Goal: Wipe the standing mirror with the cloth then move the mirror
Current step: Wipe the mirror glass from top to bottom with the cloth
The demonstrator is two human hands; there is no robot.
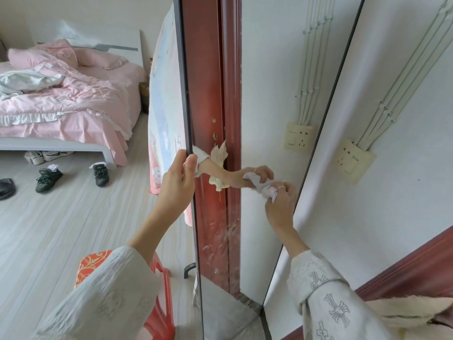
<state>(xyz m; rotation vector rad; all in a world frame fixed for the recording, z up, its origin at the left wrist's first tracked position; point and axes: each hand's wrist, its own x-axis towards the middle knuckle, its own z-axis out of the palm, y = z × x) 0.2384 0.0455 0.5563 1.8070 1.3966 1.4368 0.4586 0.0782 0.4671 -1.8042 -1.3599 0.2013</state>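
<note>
Both my sleeves (103, 298) were closest, pale with stitched crosses. My left hand (177, 182) pinched the mirror (264, 106) by its dark left edge. My right hand (280, 204) squeezed the cloth (263, 188) against the glass. I could read no words anywhere.

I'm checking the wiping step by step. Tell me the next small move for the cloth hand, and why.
Probably sweep the cloth down and left across the glass. The right hand presses it near the mirror's right edge at mid height, while smears show lower down on the glass. The left hand grips the left frame edge, steadying it.
</note>
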